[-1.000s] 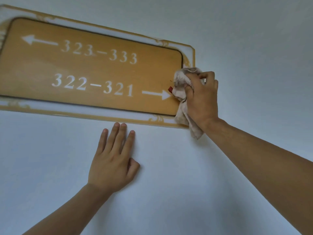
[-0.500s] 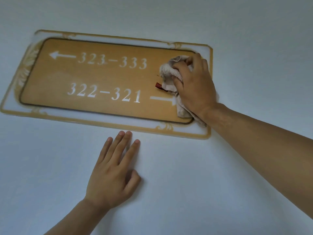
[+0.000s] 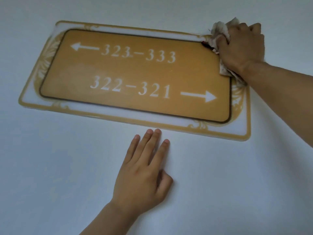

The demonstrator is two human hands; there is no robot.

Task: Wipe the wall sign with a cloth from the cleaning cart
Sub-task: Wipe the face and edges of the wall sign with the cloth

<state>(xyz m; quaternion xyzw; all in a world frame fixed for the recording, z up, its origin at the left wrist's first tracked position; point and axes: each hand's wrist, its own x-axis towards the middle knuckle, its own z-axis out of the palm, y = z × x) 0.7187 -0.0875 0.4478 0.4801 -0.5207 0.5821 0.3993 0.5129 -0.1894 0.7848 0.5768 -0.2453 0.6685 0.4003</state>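
Observation:
A rectangular wall sign (image 3: 135, 72) with a golden panel, white room numbers, two arrows and a white gold-trimmed border hangs on the wall. My right hand (image 3: 242, 48) is closed around a crumpled, off-white stained cloth (image 3: 219, 33) and presses it on the sign's upper right corner. A corner of the cloth hangs below my wrist. My left hand (image 3: 144, 168) lies flat on the wall just under the sign's lower edge, fingers together and straight, holding nothing.
The plain pale wall (image 3: 59, 167) fills the view all around the sign. No cart or other object is in sight.
My right hand has carried the cloth from the right-hand arrow up to the sign's top right corner. The view has shifted, so the whole sign now shows. My left hand stays flat on the wall.

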